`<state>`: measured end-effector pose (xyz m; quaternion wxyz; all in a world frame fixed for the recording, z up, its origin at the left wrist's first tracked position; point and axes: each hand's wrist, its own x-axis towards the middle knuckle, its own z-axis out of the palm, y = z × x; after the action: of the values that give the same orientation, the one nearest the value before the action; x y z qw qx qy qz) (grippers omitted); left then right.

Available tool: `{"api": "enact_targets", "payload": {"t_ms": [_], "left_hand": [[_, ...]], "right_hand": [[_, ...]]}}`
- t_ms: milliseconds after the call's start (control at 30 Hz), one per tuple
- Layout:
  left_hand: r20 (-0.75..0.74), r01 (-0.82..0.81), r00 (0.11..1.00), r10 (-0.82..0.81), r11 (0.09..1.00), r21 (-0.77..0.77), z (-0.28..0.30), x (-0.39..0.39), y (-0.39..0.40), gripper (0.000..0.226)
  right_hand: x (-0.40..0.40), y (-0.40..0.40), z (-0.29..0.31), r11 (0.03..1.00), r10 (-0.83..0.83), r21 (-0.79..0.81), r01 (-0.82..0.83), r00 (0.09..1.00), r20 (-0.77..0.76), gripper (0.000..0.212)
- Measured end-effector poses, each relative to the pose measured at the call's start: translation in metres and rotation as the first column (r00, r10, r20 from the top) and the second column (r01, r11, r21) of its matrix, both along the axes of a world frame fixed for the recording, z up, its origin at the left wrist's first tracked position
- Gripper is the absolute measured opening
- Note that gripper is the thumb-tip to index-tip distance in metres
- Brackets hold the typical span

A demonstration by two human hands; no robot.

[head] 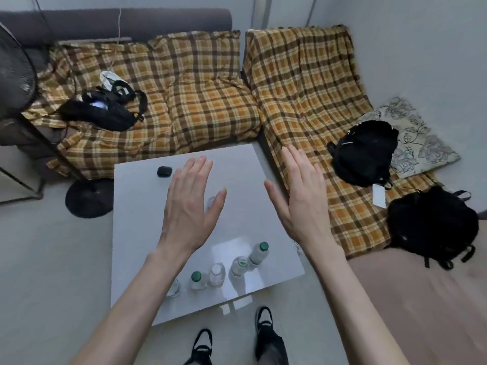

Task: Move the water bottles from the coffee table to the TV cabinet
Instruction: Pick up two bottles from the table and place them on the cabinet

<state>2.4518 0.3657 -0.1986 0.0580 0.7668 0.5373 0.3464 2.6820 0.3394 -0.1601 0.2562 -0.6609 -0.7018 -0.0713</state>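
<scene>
Head view: bottles not yet lifted

We note the water bottles (218,272) standing upright in a loose row near the front edge of the coffee table (137,233), likely staged for easy reach. A small black case (164,171) sits farther back. Our left hand (191,206) and right hand (300,204) hover above, fingers spread flat, holding and touching nothing.

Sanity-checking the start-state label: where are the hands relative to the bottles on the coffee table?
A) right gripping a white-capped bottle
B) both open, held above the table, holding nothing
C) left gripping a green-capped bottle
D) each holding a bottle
B: the left hand and right hand are spread flat and empty, while the bottles stand untouched near the front edge of the coffee table.
</scene>
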Motion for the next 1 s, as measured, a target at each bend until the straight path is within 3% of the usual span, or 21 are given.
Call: {"api": "enact_targets", "payload": {"t_ms": [233, 433, 767, 1000], "left_hand": [[0.074, -0.170, 0.982, 0.173, 0.985, -0.044, -0.044, 0.050, -0.015, 0.057], [0.012, -0.269, 0.962, 0.271, 0.959, -0.090, -0.077, 0.080, -0.029, 0.058], [-0.020, -0.253, 0.966, 0.259, 0.920, -0.298, -0.159, 0.105, -0.064, 0.058], [-0.170, -0.216, 0.973, 0.154, 0.869, -0.446, -0.218, 0.111, -0.072, 0.053]], "right_hand": [[0.052, 0.026, -0.041, 0.975, 0.190, -0.106, -0.195, 0.980, -0.056, 0.065], [0.077, 0.036, -0.072, 0.924, 0.325, -0.191, -0.332, 0.943, -0.071, 0.065], [0.091, 0.030, -0.144, 0.841, 0.424, -0.321, -0.434, 0.900, -0.106, 0.065], [0.104, 0.022, -0.222, 0.700, 0.427, -0.564, -0.437, 0.890, -0.160, 0.071]]}}
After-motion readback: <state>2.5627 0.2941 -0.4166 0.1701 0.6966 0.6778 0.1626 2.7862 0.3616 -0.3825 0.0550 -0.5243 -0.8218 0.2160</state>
